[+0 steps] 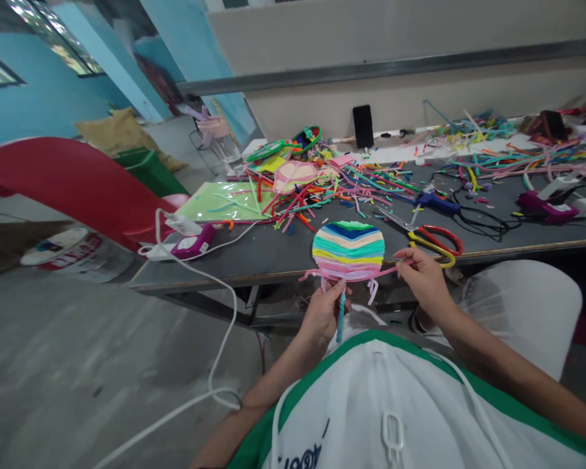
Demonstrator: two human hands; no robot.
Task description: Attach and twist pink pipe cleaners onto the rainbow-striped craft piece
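Grey table [273,253] | scissors [411,228] near right hand [426,277] | coloured scraps [359,184] beyond striped disc [349,250]

A round, flat striped disc [349,251] faces up at the front edge of the surface [268,254], overlapping it in view; whether it touches cannot be told. Its fuzzy bands run crosswise: green at the far rim, then dark blue, cream, turquoise, light blue, yellow and, nearest the person, pinks and lilac. The upper bands dip in the middle; the lower ones lie nearly straight. The left hand [325,309] grips it at the near rim, where a twisted turquoise stem [340,319] hangs down. A pink strand [385,271] spans that rim, sticking out leftward, its other end pinched by the right hand [424,277]. Bent lilac ends [372,292] dangle at the lower right.
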